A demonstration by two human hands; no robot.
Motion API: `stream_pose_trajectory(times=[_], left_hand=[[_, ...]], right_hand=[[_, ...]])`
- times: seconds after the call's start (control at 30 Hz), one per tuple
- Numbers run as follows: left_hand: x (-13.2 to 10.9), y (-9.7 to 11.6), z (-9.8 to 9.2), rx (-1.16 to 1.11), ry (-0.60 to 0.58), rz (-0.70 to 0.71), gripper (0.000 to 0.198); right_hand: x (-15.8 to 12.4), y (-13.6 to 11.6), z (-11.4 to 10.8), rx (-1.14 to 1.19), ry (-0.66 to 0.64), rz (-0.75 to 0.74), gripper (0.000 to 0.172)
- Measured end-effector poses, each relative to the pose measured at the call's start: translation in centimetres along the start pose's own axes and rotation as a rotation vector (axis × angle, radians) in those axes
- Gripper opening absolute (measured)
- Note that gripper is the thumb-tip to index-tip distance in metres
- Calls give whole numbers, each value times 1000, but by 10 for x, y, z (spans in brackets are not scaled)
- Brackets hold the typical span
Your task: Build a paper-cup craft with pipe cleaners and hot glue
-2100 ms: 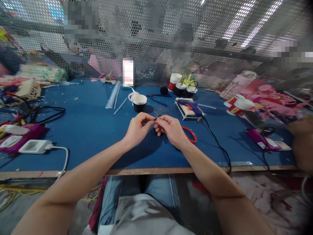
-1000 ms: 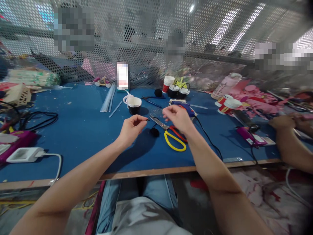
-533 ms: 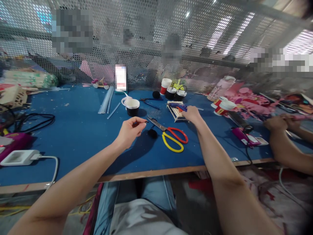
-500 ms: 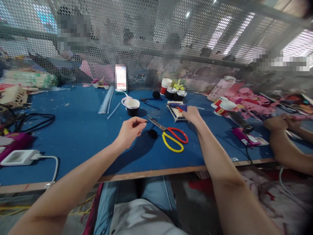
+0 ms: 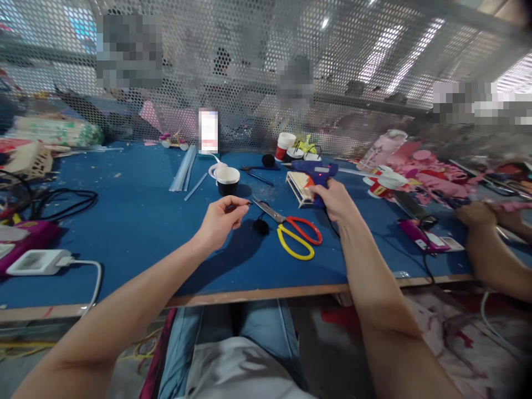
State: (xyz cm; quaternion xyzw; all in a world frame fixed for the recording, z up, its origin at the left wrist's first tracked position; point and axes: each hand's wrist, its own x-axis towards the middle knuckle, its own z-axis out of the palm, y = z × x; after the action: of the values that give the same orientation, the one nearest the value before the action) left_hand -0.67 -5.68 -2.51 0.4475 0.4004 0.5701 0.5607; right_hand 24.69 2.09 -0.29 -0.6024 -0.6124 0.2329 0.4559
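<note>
My right hand is closed round the handle of a blue hot glue gun, raised over a small wooden stick rack. A clear glue stick juts from its back end. My left hand pinches the tip of a thin black cord, mostly hidden by the fingers. A black pom-pom hangs or lies just below; whether the cord joins it I cannot tell. Scissors with red and yellow handles lie between my hands. Beyond my left hand stands a black-and-white paper cup.
Glue sticks and a phone are at the back. Pliers lie near another black pom-pom. Cups stand behind the rack. At left is a white power adapter; at right, another person's arms and pink scraps.
My right hand has lifted the glue gun off the wooden rack, up and slightly to the right. My left hand keeps its pinch in nearly the same place.
</note>
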Motion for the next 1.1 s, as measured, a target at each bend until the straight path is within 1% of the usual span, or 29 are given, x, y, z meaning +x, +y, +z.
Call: stream_pose_trajectory(times=[0.07, 0.13, 0.23, 0.33, 0.5, 0.7, 0.8, 0.93, 1.1], left_hand=[[0, 1, -1, -10, 7, 11, 16], [2, 1, -1, -9, 24, 25, 16], [4, 3, -3, 1, 67, 40, 15], [6, 3, -4, 3, 92, 52, 15], [6, 1, -5, 13, 99, 75, 16], [6, 1, -5, 28, 107, 79, 16], [6, 2, -5, 26, 114, 75, 15], [5, 3, -5, 37, 117, 72, 15], [5, 3, -5, 40, 116, 71, 15]], right_hand=[[-20, -17, 6, 82, -144, -71, 22], [-38, -30, 12, 163, -251, -110, 24], [-60, -40, 22, 258, -312, -141, 26], [-71, -38, 29, 215, -312, -162, 24], [-79, -30, 35, 58, -228, -237, 15], [-81, -29, 37, -79, -133, -367, 11], [-81, -27, 37, -102, -138, -394, 9], [-81, -25, 36, -109, -177, -400, 9], [-82, -25, 36, -99, -177, -369, 12]])
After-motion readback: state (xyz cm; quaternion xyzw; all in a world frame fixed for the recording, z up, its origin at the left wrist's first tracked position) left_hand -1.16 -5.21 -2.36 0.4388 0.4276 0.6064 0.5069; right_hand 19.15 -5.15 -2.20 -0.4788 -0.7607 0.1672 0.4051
